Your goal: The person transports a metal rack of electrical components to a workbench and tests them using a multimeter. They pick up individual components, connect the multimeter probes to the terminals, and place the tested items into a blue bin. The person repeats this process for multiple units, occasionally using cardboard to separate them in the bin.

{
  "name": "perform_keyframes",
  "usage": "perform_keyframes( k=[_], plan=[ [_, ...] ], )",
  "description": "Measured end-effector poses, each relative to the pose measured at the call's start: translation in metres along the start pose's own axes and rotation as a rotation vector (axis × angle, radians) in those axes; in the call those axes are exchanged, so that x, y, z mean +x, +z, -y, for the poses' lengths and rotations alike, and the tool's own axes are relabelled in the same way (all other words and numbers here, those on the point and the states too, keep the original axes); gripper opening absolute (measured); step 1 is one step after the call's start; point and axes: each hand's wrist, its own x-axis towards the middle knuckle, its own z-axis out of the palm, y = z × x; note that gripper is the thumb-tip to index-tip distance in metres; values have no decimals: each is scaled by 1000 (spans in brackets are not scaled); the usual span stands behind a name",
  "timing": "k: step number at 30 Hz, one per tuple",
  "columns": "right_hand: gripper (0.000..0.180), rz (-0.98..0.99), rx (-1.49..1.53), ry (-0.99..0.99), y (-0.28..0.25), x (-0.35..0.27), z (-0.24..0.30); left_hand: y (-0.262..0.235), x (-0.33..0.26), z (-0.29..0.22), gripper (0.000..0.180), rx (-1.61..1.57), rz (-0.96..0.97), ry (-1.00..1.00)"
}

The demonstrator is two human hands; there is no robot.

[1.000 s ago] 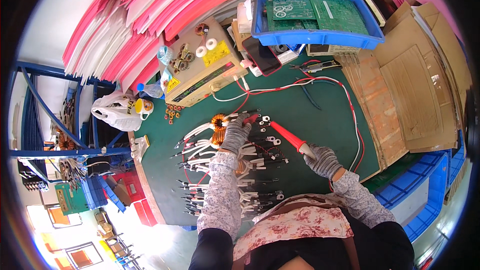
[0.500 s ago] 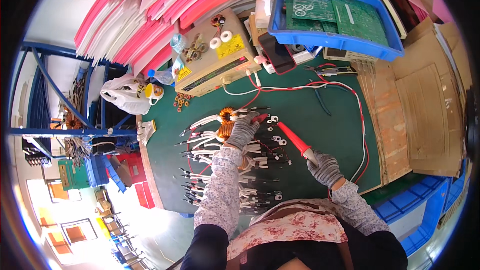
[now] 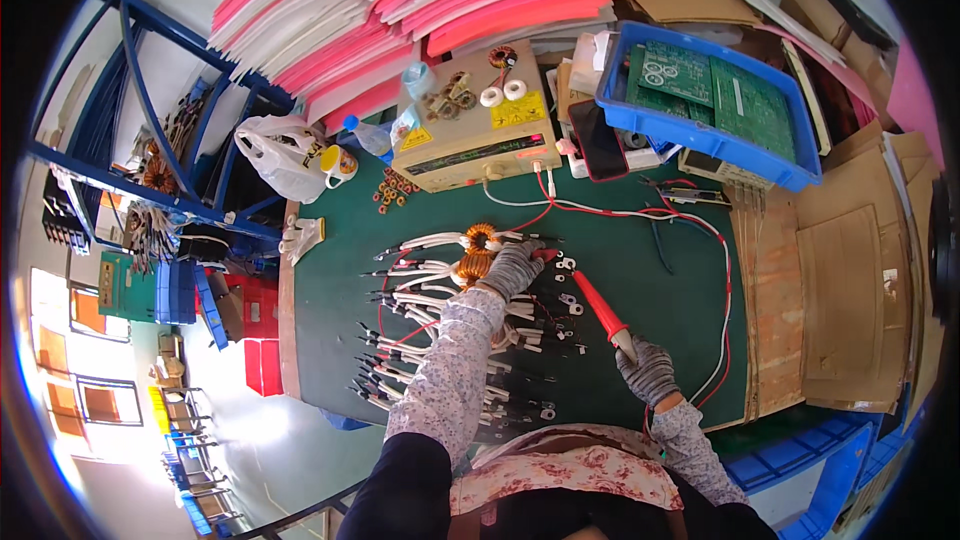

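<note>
Both my hands wear grey striped gloves. My left hand (image 3: pixel 514 270) is closed on a small red clip (image 3: pixel 545 254) beside the upper copper-wound toroid coils (image 3: pixel 481 237), near their white leads. My right hand (image 3: pixel 648 370) grips the pale end of a long red test probe (image 3: pixel 600 305). The probe points up and left, its tip close to the metal ring terminals (image 3: pixel 565 264) at the lead ends; contact cannot be made out. More coils with white leads (image 3: pixel 410 328) and black ends lie in rows below, partly hidden by my left forearm.
A beige test instrument (image 3: pixel 475 155) stands behind, loose toroids on top. Red and white cables (image 3: pixel 722 285) loop along the right. A blue tray (image 3: pixel 705 130) holds green circuit boards. Pliers (image 3: pixel 660 245), a mug (image 3: pixel 338 166) and a white glove (image 3: pixel 301 237) lie around the green mat.
The view has shifted, so the bench appears farther right and slightly lower. Both hands keep their holds, with the probe still close to the terminals.
</note>
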Motion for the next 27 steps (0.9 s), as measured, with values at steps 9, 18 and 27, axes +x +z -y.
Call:
perform_keyframes(
  k=[9, 18, 27],
  plan=[
    [36, -95, -101, 42, 31, -21, 44, -18, -15, 13, 35, 74, 76, 70],
    [29, -263, 19, 259, -56, -96, 2, -139, -129, 116, 35, -417, -126, 259],
    [35, -902, -529, 265, -81, -141, -84, -267, -299, 321, 25, 189, -432, -50]
  ],
)
